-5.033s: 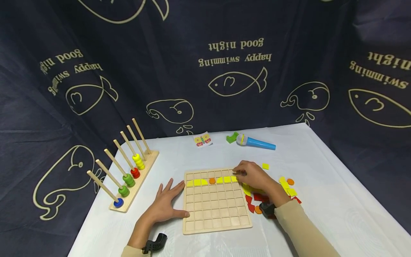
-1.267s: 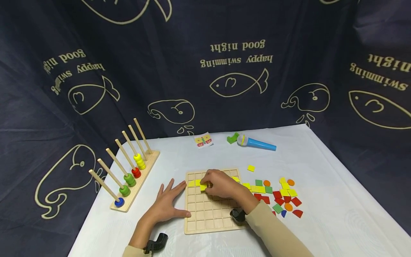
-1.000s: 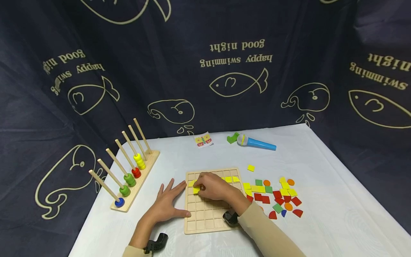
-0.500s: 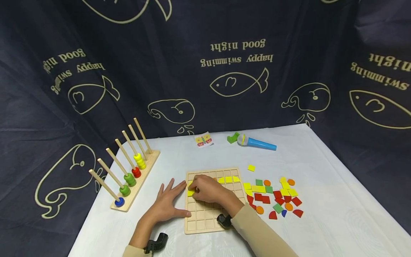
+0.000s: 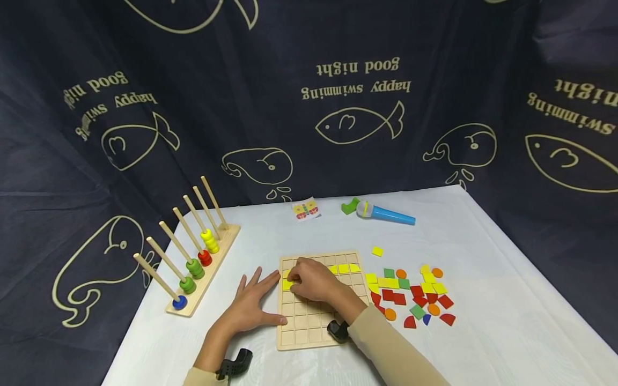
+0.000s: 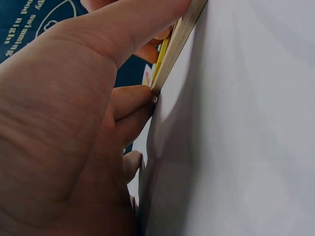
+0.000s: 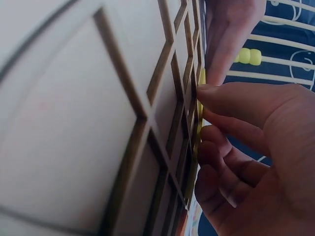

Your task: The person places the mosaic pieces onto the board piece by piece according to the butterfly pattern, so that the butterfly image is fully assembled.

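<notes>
My left hand lies spread on the white table, its fingertip and thumb touching the left edge of a wooden grid board. My right hand reaches over the board, thumb and fingertips pinching a yellow square tile at the leftmost column, below the upper row of tiles. In the right wrist view, the thumb presses close to the board's surface and the yellow edge there. Yellow tiles sit in the right part of that upper row; my right hand hides its middle.
Right of the board lie loose tiles, among them red ones, green ones and orange discs. A peg abacus stands at left. A butterfly card, green block and toy microphone lie at the back.
My right hand has moved from the board's right end leftward, bringing a yellow square to the leftmost column, and has shifted slightly up since half a second ago. My left hand stays put.
</notes>
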The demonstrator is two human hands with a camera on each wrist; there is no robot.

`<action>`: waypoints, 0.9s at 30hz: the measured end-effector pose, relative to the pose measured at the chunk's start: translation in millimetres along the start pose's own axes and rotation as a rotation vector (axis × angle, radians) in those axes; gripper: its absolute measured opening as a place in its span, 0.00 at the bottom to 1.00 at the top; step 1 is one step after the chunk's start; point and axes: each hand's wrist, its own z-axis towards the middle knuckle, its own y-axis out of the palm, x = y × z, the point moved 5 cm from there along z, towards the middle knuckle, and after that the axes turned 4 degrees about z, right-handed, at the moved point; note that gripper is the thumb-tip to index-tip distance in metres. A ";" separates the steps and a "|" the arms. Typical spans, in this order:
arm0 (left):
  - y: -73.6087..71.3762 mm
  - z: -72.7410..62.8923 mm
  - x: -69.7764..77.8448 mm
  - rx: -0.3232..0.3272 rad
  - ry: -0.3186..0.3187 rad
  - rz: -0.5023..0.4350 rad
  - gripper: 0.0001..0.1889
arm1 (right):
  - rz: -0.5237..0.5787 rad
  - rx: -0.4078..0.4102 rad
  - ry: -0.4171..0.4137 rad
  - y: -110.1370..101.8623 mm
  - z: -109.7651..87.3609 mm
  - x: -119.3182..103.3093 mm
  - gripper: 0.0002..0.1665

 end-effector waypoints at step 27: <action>4.4 3.2 0.0 -0.007 -0.019 0.011 0.61 | 0.050 0.105 0.058 -63.7 -68.7 56.5 0.06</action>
